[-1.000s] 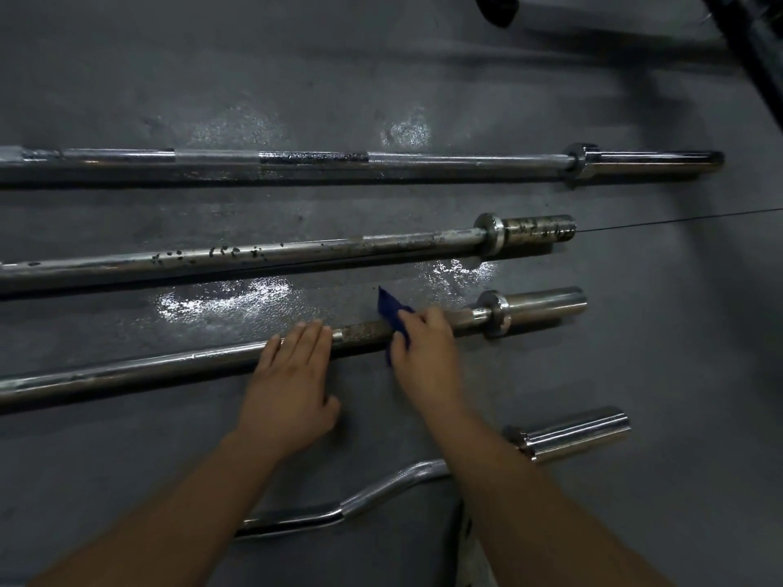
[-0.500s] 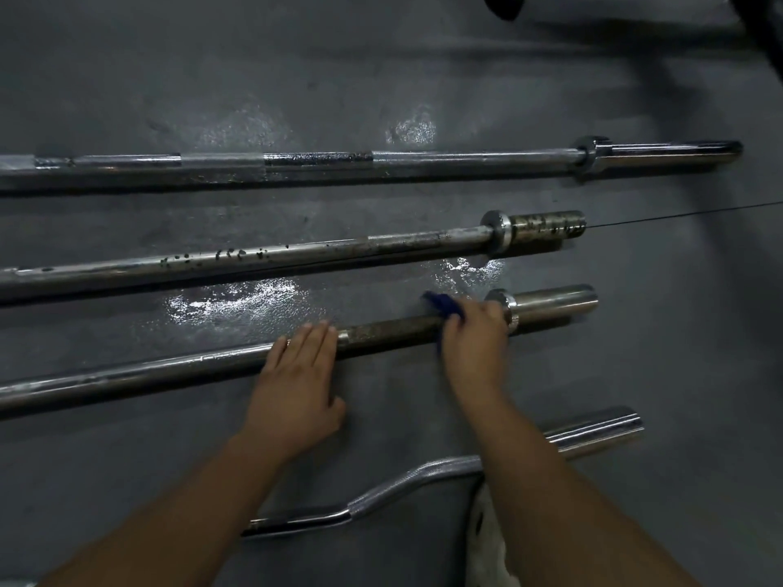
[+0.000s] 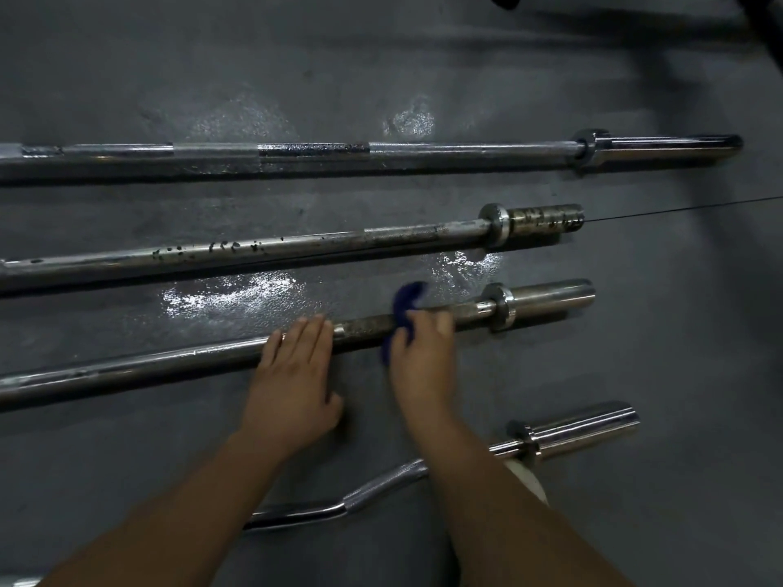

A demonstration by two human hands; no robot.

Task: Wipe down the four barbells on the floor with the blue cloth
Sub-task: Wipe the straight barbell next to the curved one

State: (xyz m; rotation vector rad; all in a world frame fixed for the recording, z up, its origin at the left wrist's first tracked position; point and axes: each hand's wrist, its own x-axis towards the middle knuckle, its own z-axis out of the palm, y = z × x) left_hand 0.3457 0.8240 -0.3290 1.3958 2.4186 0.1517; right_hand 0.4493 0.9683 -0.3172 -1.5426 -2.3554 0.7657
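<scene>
Several barbells lie side by side on the grey floor. The far barbell and the spotted second barbell are untouched. On the third barbell, my left hand rests with straight fingers laid over the shaft. Just to its right my right hand holds the blue cloth wrapped over the shaft's dark rusty stretch, left of the collar. The curved chrome bar lies nearest, partly hidden under my forearms.
Wet shiny patches mark the floor between the second and third bars. A thin dark line runs right from the second bar's sleeve. Dark equipment stands at the top right corner. Something white shows beneath my right forearm.
My right hand slid the cloth right to the collar, then back left along the third bar. My left hand stayed on the shaft.
</scene>
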